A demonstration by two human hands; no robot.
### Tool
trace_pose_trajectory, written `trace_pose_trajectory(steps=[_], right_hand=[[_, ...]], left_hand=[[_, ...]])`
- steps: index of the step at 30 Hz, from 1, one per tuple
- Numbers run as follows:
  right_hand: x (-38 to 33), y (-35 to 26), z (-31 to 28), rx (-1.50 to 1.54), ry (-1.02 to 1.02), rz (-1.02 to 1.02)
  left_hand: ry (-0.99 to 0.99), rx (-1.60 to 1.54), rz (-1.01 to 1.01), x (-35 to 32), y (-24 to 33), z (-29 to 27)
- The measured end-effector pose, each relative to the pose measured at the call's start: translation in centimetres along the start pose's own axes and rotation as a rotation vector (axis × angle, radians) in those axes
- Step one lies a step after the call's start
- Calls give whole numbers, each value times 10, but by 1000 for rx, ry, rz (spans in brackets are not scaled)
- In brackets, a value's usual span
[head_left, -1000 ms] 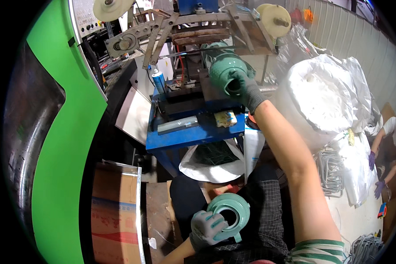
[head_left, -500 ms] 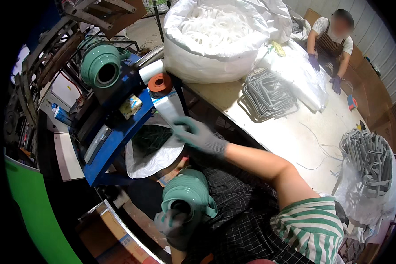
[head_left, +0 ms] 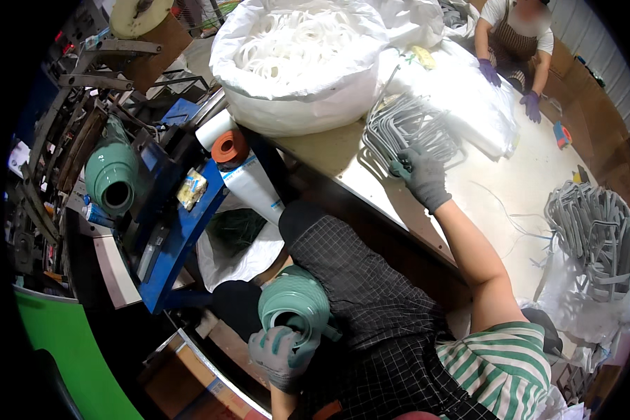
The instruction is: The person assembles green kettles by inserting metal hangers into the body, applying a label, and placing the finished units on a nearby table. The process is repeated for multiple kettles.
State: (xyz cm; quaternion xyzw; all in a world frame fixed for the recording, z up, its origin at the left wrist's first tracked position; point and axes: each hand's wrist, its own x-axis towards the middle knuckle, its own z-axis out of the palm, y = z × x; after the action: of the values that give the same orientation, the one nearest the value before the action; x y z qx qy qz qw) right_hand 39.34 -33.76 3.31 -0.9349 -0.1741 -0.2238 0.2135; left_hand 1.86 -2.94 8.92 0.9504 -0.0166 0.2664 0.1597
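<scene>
Spool (head_left: 112, 178) of green strap sits on the machine, far to the left of the long table (head_left: 497, 203) and well apart from it. Nearer that table, low over your lap, your left hand (head_left: 281, 355) in its grey glove is closed around a coil of green strap (head_left: 295, 304), fingers wrapped over its lower rim, so that hand is full. An orange-ended white roll (head_left: 239, 164) lies just off the table's left edge. On the table itself, your right hand (head_left: 421, 175) is stretched out and curled onto the near end of a bundle of grey bent wire pieces (head_left: 409, 129); whether it has pinched one piece or only rests on the heap I cannot tell. Behind the bundle stands a big white sack (head_left: 294, 77). Further right along the table another pile of grey wire pieces (head_left: 595, 231) lies in a bag, and a person's purple-gloved hands (head_left: 511, 87) work at the far end. I judge you are at the picking step: you must separate one wire piece from the tangle cleanly, keeping the coil steady in your lap.
</scene>
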Motion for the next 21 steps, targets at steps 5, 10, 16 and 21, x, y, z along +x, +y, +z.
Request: trace_pose_trajectory(steps=[5,10,16,21], right_hand=[[18,-12,-36,244,219,178],[18,-54,-102,403,408,47],[-29,-145,-130,911,-375,-385],[-29,-187,-105,1440,-1038,-370]], left_hand=[[-10,2,16,-14,-2,-3],[207,-93,-33,-27,-4,-6],[426,-169,-277,42,-25,-29],[346,-116,1,41,-55,-28]])
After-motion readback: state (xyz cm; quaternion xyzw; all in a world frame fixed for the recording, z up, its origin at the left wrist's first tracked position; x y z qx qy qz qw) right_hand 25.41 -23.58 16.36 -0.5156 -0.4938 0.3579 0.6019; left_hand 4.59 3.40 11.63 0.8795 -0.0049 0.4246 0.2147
